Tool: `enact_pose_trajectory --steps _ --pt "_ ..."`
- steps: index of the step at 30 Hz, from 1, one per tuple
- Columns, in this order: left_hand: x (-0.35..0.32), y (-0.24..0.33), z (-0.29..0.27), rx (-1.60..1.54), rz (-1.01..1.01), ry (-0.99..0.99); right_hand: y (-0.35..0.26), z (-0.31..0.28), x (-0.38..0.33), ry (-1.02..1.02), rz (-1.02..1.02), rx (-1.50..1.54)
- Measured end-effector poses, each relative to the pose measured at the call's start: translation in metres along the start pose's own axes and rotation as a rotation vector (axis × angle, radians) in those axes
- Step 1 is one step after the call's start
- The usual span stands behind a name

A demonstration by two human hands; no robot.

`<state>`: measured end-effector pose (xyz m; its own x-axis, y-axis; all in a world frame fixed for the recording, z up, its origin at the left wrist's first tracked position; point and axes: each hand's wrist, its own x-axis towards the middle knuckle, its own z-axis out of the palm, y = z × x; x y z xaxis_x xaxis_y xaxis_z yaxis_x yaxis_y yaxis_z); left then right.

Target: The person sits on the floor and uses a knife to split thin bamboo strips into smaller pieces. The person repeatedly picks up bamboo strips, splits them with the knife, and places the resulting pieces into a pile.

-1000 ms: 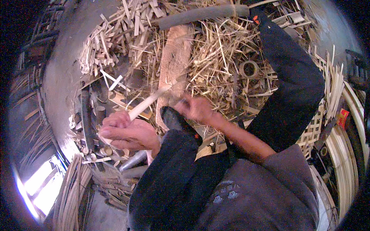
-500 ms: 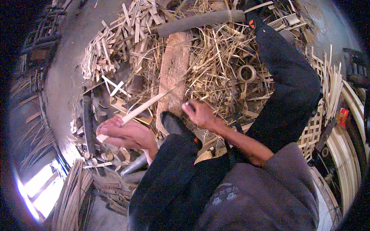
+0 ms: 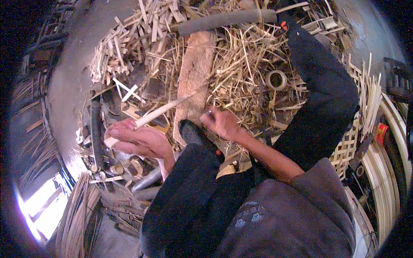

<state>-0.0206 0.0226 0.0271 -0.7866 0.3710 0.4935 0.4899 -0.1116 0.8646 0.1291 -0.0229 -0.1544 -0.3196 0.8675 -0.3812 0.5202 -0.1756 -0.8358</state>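
Observation:
My left hand (image 3: 142, 142) is closed around a pale, split bamboo strip (image 3: 161, 112). The strip slants away to the right, its thin far end lying over a reddish wooden board (image 3: 196, 64); its near end sticks out below my fingers. My right hand (image 3: 222, 124) is curled into a fist at the board's right edge, beside my dark-covered foot (image 3: 192, 132). A small dark and shiny bit shows at its thumb, but the held thing is mostly hidden.
A heap of short bamboo pieces (image 3: 114, 51) lies far left, with tangled shavings (image 3: 241, 64) right of the board. A grey pole (image 3: 226, 22) crosses the board's far end. A bamboo ring (image 3: 275, 80), woven lattice (image 3: 346, 144) and long strips (image 3: 383, 185) are at right.
The view has shifted slightly. My left hand, with the strip, is a little farther left, and my right fist has moved slightly left and away from me.

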Motion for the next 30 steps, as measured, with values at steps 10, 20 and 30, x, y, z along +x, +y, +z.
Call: enact_pose_trajectory --steps 10,20,30 --pt "0.026 -0.013 -0.002 -0.404 -0.112 -0.133 -0.081 -0.026 -0.024 -0.054 -0.216 0.135" --pt "0.032 -0.038 -0.026 -0.615 -0.128 -0.206 -0.001 -0.006 0.000 0.060 0.049 -0.088" --pt "0.043 -0.040 -0.010 -0.638 -0.152 -0.075 0.057 0.008 0.015 0.057 0.099 0.183"
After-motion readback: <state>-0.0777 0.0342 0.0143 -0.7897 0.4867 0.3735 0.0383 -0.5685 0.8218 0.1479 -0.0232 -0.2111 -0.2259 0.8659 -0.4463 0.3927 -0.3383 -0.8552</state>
